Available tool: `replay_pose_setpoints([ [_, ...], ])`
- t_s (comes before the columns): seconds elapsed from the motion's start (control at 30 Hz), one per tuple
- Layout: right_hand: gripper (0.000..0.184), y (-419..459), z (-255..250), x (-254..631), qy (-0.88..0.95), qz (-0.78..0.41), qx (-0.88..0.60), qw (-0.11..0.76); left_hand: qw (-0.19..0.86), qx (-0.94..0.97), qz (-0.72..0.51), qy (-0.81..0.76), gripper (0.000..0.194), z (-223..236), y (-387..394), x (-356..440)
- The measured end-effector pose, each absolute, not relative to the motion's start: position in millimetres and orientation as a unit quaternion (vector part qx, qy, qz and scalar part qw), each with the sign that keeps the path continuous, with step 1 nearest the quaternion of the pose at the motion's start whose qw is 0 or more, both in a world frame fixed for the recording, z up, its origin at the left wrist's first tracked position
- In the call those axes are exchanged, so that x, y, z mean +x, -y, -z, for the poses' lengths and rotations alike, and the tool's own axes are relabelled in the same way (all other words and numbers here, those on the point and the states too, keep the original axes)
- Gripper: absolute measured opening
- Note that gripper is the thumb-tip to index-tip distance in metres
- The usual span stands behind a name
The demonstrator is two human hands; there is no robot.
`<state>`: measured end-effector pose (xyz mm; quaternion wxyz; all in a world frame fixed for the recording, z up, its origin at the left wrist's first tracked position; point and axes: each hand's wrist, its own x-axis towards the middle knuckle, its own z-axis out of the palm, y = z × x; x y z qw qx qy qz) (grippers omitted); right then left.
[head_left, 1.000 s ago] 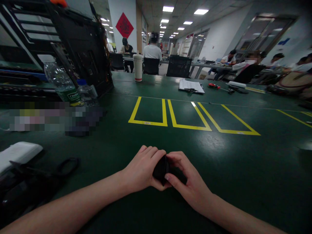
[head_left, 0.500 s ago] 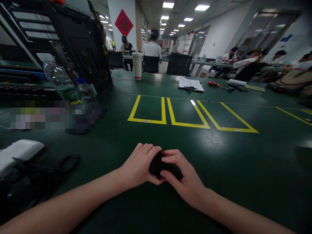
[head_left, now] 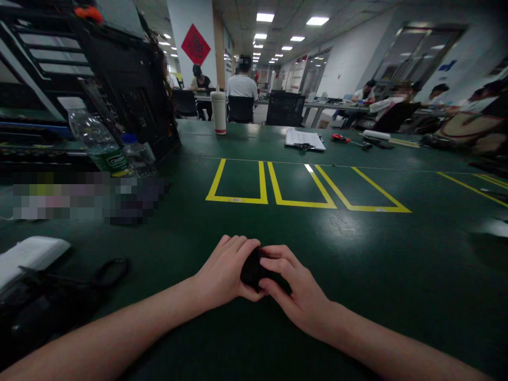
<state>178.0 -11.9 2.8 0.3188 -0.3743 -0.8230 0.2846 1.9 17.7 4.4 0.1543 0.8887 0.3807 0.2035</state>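
Note:
My left hand (head_left: 226,272) and my right hand (head_left: 296,291) meet low on the green table (head_left: 357,254), both closed around a small black object (head_left: 251,270). The left fingers curl over its top and the left thumb presses under it. From the other side, the right fingers and thumb pinch it. Most of the object is hidden between the hands, and I cannot make out what it is.
Yellow tape rectangles (head_left: 238,182) mark the table ahead. A water bottle (head_left: 93,137) and a black rack (head_left: 130,90) stand at the left, with a black strap (head_left: 113,267) nearer. A white cup (head_left: 218,111), a clipboard (head_left: 304,139) and a red-handled tool (head_left: 341,138) lie farther back. People sit at far tables.
Both hands kept hold of the black object and shifted slightly left. The right fingers have curled further over it. The view turned a little.

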Motion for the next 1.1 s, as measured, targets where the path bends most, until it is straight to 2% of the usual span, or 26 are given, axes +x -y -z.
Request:
replay_pose_setpoints([
  [0.23, 0.038, 10, -2, 176, 0.789, -0.329, -0.413, 0.314, 0.173, 0.893, -0.181, -0.373, 0.056, -18, -16, 1],
  [0.57, 0.023, 12, -3, 180, 0.823, -0.278, -0.372, 0.327, 0.176, 0.895, -0.171, -0.373, 0.053, -20, -15, 1],
  [0.77, 0.040, 11, -2, 177, 0.800, -0.308, -0.410, 0.312, 0.171, 0.892, -0.199, -0.368, 0.056, -9, -18, 1],
  [0.9, 0.036, 12, -2, 178, 0.809, -0.305, -0.407, 0.294, 0.168, 0.891, -0.200, -0.372, 0.057, -9, -18, 1],
  [1.1, 0.024, 14, -3, 182, 0.850, -0.234, -0.351, 0.317, 0.158, 0.889, -0.205, -0.378, 0.058, -6, -19, 2],
])
